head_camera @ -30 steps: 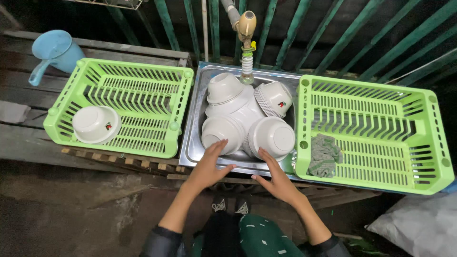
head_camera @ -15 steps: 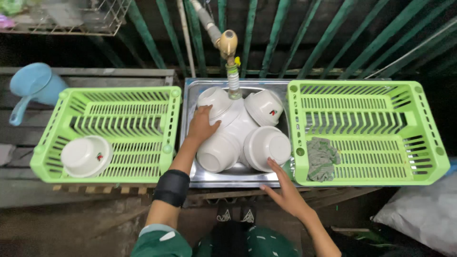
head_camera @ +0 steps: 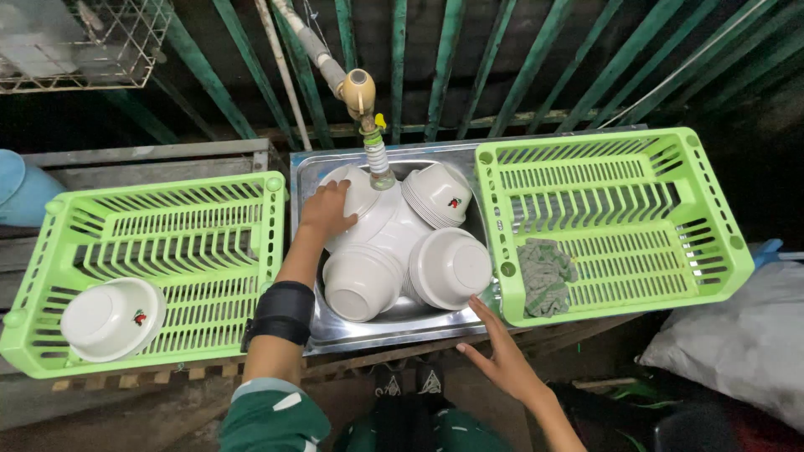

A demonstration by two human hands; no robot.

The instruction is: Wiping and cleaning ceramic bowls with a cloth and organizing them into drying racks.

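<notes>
A steel sink (head_camera: pixel 352 331) holds several stacks of upturned white bowls (head_camera: pixel 452 266). My left hand (head_camera: pixel 325 211) reaches in and grips the rim of the far-left stack of bowls (head_camera: pixel 360 194), just under the tap (head_camera: pixel 362 94). A dark band sits on that forearm. My right hand (head_camera: pixel 496 350) rests with fingers apart at the sink's front right corner, touching the edge by the right green basket (head_camera: pixel 712 209). It holds nothing.
A left green basket (head_camera: pixel 209 243) holds one white bowl (head_camera: pixel 113 318) upside down. A grey-green rag (head_camera: pixel 544 276) lies in the right basket. A blue jug (head_camera: pixel 21 188) stands far left, a wire rack (head_camera: pixel 75 42) hangs above, a white sack (head_camera: pixel 737 335) lies at right.
My left hand has moved from the sink's front edge to the far-left bowl stack and taken hold of it. My right hand stayed at the front edge. The view shifted closer.
</notes>
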